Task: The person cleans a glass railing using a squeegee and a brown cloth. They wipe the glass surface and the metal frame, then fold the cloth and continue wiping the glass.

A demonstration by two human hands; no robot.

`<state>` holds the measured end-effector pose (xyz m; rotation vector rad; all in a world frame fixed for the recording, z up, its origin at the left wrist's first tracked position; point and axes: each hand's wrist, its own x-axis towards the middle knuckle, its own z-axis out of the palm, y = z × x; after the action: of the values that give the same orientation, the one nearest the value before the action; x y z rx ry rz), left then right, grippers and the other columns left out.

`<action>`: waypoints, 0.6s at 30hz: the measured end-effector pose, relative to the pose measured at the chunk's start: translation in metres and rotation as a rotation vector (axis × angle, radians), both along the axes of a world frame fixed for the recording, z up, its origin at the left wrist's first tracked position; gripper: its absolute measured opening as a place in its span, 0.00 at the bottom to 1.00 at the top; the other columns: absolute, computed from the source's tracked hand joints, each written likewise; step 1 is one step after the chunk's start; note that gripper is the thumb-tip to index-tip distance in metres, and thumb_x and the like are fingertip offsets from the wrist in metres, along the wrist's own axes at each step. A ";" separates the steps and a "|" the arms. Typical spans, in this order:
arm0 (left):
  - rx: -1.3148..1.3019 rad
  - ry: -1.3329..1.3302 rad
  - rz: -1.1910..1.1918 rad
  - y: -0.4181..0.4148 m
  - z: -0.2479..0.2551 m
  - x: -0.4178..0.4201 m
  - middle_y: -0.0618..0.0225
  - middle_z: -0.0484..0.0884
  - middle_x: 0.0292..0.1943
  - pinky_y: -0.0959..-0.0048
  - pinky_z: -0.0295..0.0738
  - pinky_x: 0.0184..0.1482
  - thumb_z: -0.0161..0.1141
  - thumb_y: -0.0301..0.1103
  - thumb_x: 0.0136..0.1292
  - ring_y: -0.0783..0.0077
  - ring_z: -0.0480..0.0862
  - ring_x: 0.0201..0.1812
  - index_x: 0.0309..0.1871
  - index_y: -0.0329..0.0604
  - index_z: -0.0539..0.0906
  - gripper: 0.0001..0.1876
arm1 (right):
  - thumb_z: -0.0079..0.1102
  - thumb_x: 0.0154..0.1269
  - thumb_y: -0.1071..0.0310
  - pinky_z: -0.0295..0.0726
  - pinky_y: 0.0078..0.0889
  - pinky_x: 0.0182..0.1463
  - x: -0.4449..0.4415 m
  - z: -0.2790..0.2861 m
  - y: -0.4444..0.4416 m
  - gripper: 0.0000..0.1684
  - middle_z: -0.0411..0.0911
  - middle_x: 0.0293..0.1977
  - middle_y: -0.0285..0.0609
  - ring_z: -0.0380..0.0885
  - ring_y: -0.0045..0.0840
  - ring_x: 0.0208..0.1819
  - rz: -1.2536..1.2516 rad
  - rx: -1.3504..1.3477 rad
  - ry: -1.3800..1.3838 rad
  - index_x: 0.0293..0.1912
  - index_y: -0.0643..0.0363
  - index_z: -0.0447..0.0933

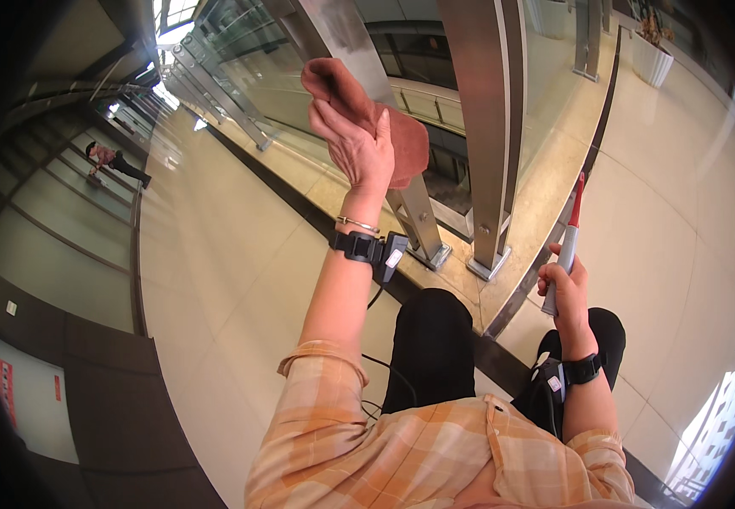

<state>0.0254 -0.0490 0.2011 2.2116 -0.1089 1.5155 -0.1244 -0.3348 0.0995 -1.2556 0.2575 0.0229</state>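
Note:
My left hand (pixel 356 141) grips a folded reddish-brown cloth (pixel 409 147), with the thumb lying over it. The cloth overlaps a flat metal railing post (pixel 420 219); whether it touches the metal I cannot tell. To the right of it stands a second, wider metal post (pixel 483 133), bolted to the stone ledge. My right hand (pixel 568 289) is closed around the grey handle of a slim tool (pixel 569 245) with a red upper part. That tool points up and away over the dark floor edging, and its exact kind is unclear.
Glass panels (pixel 549 83) run between the posts, above a beige stone ledge (pixel 536 213). A white planter (pixel 652 63) stands at the upper right. Far left, a person (pixel 113 162) leans by a glass wall (pixel 62 235). A black cable (pixel 393 369) hangs by my left knee.

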 end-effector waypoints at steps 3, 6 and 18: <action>-0.012 -0.041 0.034 -0.003 -0.015 0.005 0.41 0.48 0.67 0.52 0.63 0.61 0.68 0.39 0.55 0.35 0.61 0.63 0.71 0.32 0.43 0.50 | 0.53 0.54 0.74 0.72 0.21 0.26 0.001 -0.001 0.000 0.27 0.71 0.24 0.39 0.70 0.19 0.21 -0.006 0.005 -0.007 0.55 0.70 0.64; 0.046 0.059 0.089 -0.005 -0.043 -0.005 0.41 0.47 0.68 0.52 0.59 0.64 0.71 0.37 0.50 0.37 0.57 0.66 0.71 0.33 0.42 0.54 | 0.53 0.54 0.74 0.72 0.21 0.26 0.000 -0.003 0.000 0.27 0.72 0.24 0.39 0.70 0.19 0.21 -0.003 0.010 -0.020 0.55 0.70 0.64; 0.047 0.078 -0.027 0.004 0.011 -0.007 0.45 0.50 0.65 0.54 0.67 0.58 0.72 0.37 0.50 0.41 0.65 0.61 0.70 0.31 0.50 0.50 | 0.54 0.53 0.75 0.72 0.22 0.26 0.002 -0.005 -0.001 0.28 0.72 0.23 0.40 0.70 0.19 0.21 0.014 -0.002 -0.019 0.55 0.70 0.64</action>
<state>0.0186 -0.0455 0.2123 2.2933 -0.1501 1.4244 -0.1227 -0.3362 0.0950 -1.2588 0.2330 0.0226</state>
